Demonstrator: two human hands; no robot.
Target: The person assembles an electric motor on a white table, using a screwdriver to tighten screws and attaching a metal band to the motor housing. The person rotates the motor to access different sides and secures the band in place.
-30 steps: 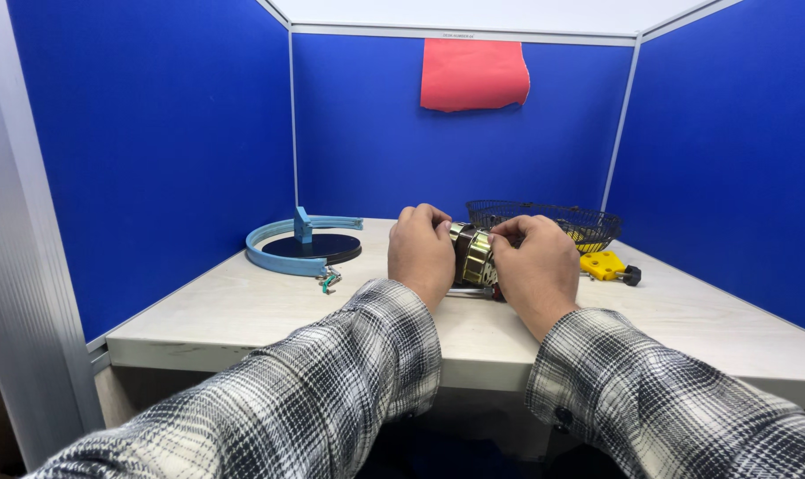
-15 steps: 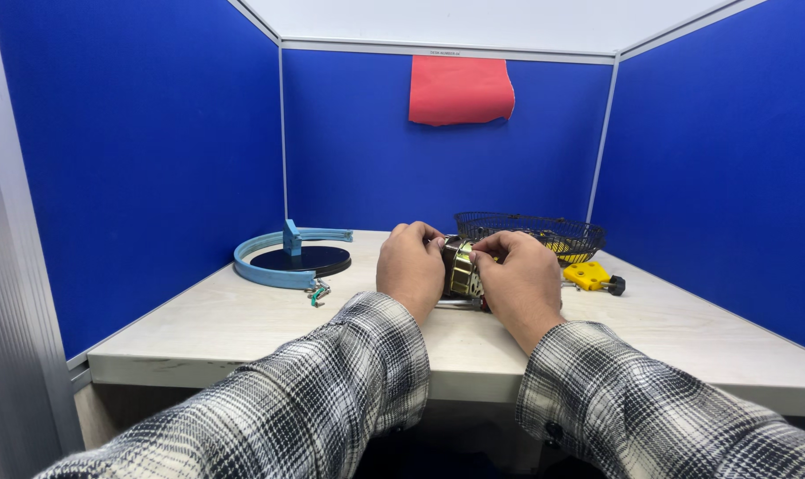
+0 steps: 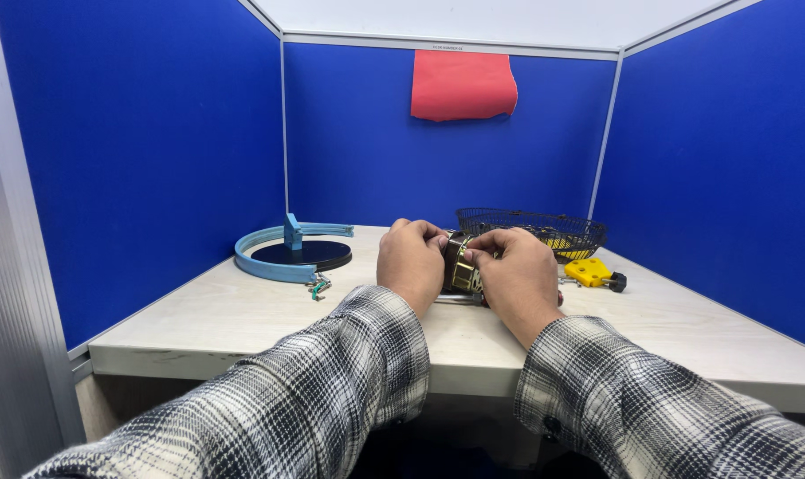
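Both hands are closed together around 1 small object just above the surface [image 3: 243,319], near its front middle. The left hand [image 3: 411,263] wraps it from one side and the right hand [image 3: 516,277] from the other, fingertips meeting on top. What shows between them is a dark, brass-coloured metal part [image 3: 460,263], round and ribbed, perhaps a small motor; most of it is hidden by the fingers. It looks rigid and fairly heavy for its bulk, unlikely to bend, and its smooth metal could slip, so a hold on the 2 opposite sides of the round body seems soundest.

Just behind the hands sits a black wire guard [image 3: 531,229]. To its right lies a yellow tool [image 3: 591,271]. Well off to the left rest a light blue ring [image 3: 274,257] and a black disc [image 3: 303,255].
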